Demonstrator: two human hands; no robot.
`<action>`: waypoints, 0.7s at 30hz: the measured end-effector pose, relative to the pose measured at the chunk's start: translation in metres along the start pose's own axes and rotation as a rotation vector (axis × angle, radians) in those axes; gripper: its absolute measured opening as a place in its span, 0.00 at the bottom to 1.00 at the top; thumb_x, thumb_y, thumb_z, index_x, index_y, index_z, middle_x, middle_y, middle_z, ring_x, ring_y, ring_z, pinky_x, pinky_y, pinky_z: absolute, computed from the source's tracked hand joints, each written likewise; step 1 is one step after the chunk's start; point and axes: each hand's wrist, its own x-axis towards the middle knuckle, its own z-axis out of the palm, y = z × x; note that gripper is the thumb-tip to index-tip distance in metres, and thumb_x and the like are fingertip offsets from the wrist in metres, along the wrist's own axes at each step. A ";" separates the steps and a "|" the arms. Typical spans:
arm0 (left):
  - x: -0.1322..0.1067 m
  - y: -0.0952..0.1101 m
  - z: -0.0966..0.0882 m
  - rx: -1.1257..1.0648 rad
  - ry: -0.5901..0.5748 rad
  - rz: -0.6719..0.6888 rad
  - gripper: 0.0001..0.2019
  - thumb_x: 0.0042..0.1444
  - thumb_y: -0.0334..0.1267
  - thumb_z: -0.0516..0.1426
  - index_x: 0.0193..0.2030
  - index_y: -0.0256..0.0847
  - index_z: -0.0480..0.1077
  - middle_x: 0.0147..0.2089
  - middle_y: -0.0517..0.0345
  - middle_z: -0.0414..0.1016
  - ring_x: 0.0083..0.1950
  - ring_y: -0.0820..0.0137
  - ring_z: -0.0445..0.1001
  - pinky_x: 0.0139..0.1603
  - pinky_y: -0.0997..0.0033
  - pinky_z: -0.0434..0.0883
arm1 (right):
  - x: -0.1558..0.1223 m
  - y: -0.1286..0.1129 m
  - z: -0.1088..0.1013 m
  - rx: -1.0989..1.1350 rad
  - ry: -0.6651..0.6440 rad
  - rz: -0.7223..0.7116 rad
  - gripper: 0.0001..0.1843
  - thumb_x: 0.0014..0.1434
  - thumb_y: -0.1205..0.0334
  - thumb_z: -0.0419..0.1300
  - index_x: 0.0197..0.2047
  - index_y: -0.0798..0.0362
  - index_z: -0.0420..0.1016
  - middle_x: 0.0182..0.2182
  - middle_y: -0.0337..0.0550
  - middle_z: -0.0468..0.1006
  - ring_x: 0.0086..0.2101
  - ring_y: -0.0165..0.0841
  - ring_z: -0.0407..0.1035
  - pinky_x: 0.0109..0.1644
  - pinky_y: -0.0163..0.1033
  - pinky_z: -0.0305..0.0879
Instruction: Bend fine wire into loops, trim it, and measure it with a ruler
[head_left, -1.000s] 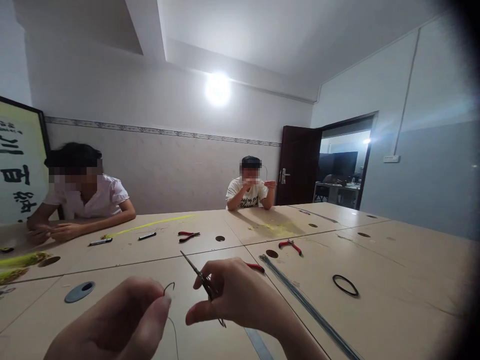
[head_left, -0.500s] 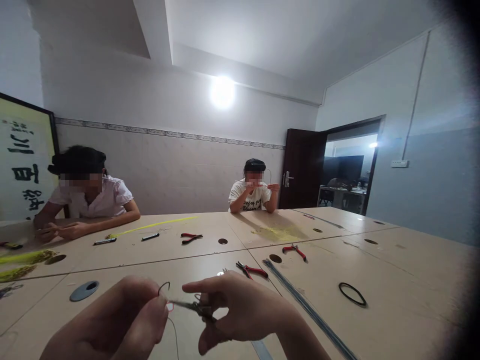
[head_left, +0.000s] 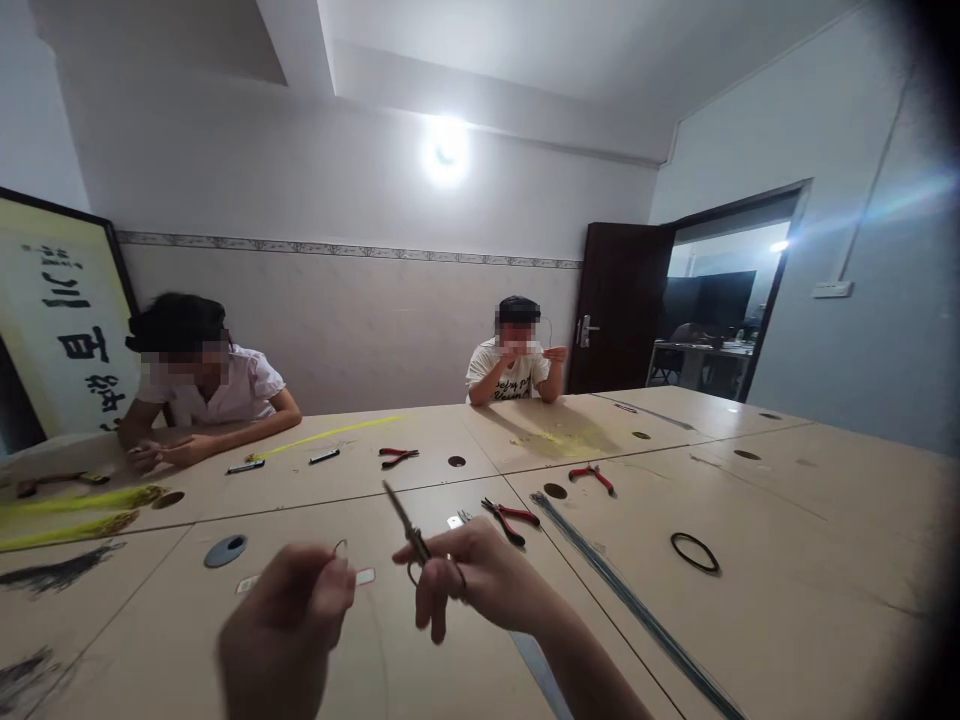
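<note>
Thumb and forefinger of my left hand (head_left: pixel 289 625) pinch a small fishing hook (head_left: pixel 341 543), its curved bend sticking up above the fingertips. A thin, faint line (head_left: pixel 384 640) hangs down beside that hand. My right hand (head_left: pixel 487 575) holds a small pair of scissors (head_left: pixel 412 530), with fingers in the handle loops. The blades point up and to the left, apart from the hook; blur hides whether they are parted. On the table behind the fingertips is a small red-edged white label (head_left: pixel 365 576).
Red-handled pliers (head_left: pixel 514 515) and a bundle of grey wires (head_left: pixel 630 595) lie to the right, near a black ring (head_left: pixel 695 552). Yellow strands (head_left: pixel 82 510) lie left, by a grey grommet (head_left: pixel 225 550). Two people sit across the table (head_left: pixel 787 520).
The scissors have moved away from the left fingertips and turned to point upward. My left hand has drawn back lower with the hook. The camera view has shifted.
</note>
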 end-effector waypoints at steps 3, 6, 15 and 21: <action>-0.010 -0.050 0.013 0.029 0.041 -0.037 0.18 0.53 0.55 0.60 0.29 0.41 0.69 0.16 0.71 0.59 0.18 0.76 0.60 0.18 0.76 0.61 | 0.000 0.034 0.014 0.024 0.182 -0.009 0.31 0.62 0.34 0.54 0.28 0.56 0.75 0.23 0.38 0.76 0.28 0.32 0.74 0.40 0.42 0.72; -0.026 -0.096 0.020 0.146 0.045 -0.143 0.15 0.62 0.45 0.58 0.31 0.36 0.69 0.22 0.68 0.66 0.21 0.77 0.66 0.23 0.75 0.67 | -0.010 0.085 0.038 0.008 0.390 0.054 0.21 0.68 0.46 0.55 0.37 0.57 0.74 0.28 0.37 0.76 0.25 0.29 0.71 0.34 0.39 0.72; -0.036 -0.119 0.009 0.342 0.110 -0.316 0.13 0.63 0.40 0.58 0.51 0.37 0.70 0.50 0.51 0.75 0.46 0.63 0.76 0.46 0.57 0.76 | -0.045 0.154 0.073 -0.032 0.717 0.175 0.14 0.68 0.54 0.58 0.50 0.56 0.72 0.40 0.43 0.76 0.37 0.34 0.74 0.43 0.45 0.73; -0.055 -0.107 0.004 0.327 0.043 -0.301 0.13 0.63 0.40 0.58 0.51 0.36 0.70 0.50 0.51 0.75 0.46 0.64 0.76 0.45 0.58 0.77 | -0.036 0.163 0.067 -0.011 0.781 0.244 0.14 0.68 0.53 0.57 0.43 0.57 0.73 0.34 0.40 0.76 0.30 0.30 0.72 0.34 0.38 0.72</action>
